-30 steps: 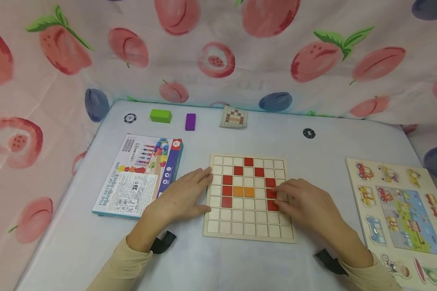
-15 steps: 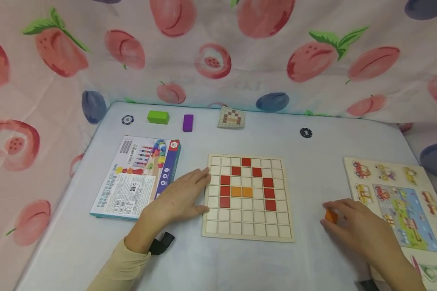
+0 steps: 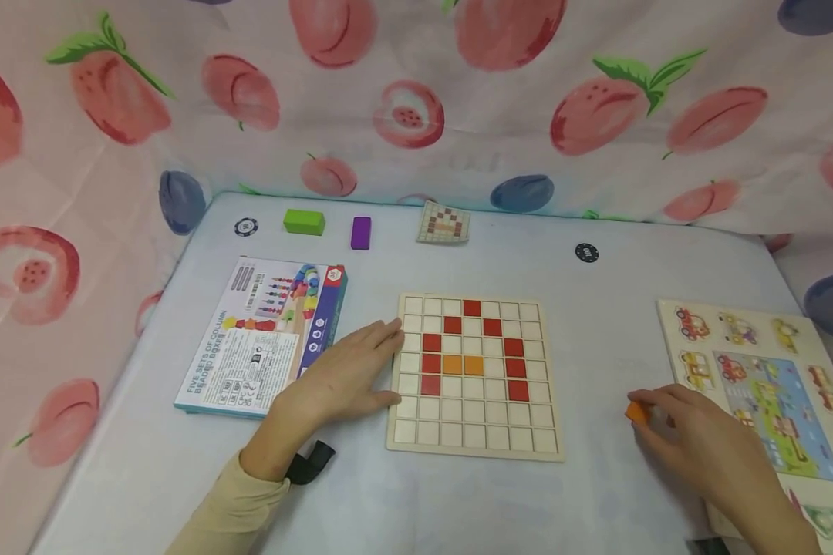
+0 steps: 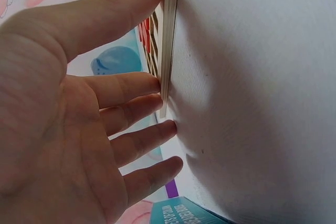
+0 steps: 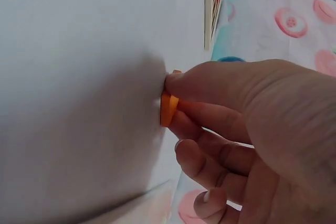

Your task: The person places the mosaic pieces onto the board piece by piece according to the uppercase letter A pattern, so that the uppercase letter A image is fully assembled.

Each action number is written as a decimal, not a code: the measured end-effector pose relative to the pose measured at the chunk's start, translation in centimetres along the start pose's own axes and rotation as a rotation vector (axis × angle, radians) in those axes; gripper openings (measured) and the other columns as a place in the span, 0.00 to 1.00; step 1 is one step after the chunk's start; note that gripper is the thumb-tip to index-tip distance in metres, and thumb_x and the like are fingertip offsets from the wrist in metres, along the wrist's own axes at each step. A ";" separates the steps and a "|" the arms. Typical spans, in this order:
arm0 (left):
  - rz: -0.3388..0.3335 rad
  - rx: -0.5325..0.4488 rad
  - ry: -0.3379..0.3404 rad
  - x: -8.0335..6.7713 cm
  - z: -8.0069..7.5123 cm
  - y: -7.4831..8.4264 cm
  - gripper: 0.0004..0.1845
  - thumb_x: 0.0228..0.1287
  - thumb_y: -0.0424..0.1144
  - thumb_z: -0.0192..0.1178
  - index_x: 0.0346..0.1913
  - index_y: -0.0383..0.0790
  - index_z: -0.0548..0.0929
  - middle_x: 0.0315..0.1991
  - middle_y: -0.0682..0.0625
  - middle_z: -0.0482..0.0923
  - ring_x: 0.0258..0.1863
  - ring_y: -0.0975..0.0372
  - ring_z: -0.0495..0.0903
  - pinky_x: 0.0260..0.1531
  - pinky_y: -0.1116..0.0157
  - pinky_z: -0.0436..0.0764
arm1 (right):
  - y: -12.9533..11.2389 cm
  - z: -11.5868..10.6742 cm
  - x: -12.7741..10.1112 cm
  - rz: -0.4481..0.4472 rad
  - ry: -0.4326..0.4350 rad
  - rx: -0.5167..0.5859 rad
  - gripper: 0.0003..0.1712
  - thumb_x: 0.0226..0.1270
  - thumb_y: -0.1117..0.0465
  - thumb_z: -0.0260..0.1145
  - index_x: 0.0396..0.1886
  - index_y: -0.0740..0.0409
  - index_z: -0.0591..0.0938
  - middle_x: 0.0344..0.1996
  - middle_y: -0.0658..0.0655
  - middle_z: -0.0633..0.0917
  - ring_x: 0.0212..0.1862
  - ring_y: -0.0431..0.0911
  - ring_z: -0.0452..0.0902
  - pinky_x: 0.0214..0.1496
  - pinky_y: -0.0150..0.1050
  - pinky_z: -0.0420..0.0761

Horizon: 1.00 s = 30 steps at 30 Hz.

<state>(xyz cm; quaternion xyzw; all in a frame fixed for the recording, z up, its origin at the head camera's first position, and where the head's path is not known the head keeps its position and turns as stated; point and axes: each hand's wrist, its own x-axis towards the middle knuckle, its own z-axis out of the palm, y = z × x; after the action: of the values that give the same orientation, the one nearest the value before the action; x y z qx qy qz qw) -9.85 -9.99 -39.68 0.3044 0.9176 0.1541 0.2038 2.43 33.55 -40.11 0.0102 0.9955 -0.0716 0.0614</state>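
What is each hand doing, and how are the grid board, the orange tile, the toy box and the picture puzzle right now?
Left hand: flat, fingers straight, pressing the board's left edge.
Right hand: pinching the orange tile on the table.
Orange tile: off the board, held at the fingertips.
Grid board: flat on the table, partly filled with red and orange tiles.
Toy box: closed, lying flat.
Picture puzzle: flat, pieces in place.

The grid board looks like pale, matt wood with a smooth face, and the red and orange squares set in it carry a flat, painted finish. The small orange tile pinched in the right hand looks smooth and matt too. A matt white cloth covers the desk, the beaded-boxes carton is glossy printed card, and the backdrop is thin printed fabric.
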 end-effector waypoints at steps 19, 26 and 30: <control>-0.021 -0.023 0.008 0.3 0.3 0.0 0.47 0.66 0.51 0.74 0.82 0.36 0.66 0.87 0.44 0.56 0.86 0.46 0.57 0.86 0.46 0.61 | -11.4 1.4 7.7 -0.472 0.117 0.152 0.17 0.64 0.59 0.80 0.52 0.46 0.90 0.51 0.50 0.90 0.50 0.45 0.86 0.47 0.44 0.92; -0.007 0.000 -0.002 0.5 0.0 0.5 0.47 0.66 0.52 0.74 0.82 0.37 0.65 0.87 0.44 0.55 0.86 0.46 0.57 0.86 0.46 0.61 | -11.8 1.8 7.9 -0.448 0.123 0.110 0.10 0.61 0.58 0.82 0.43 0.44 0.92 0.47 0.47 0.91 0.53 0.45 0.88 0.51 0.46 0.92; -0.018 0.004 0.003 0.5 -0.1 0.4 0.47 0.66 0.52 0.74 0.82 0.36 0.66 0.87 0.44 0.56 0.86 0.46 0.57 0.86 0.46 0.62 | -12.0 1.8 8.2 -0.451 0.133 0.115 0.09 0.61 0.56 0.82 0.42 0.45 0.94 0.45 0.46 0.92 0.53 0.45 0.88 0.50 0.46 0.92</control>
<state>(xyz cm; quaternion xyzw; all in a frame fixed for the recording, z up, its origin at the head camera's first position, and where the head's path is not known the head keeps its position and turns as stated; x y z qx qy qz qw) -10.02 -9.40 -39.56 0.2964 0.9209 0.1509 0.2032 -5.82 21.48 -41.15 -0.2040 0.9687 -0.1395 -0.0225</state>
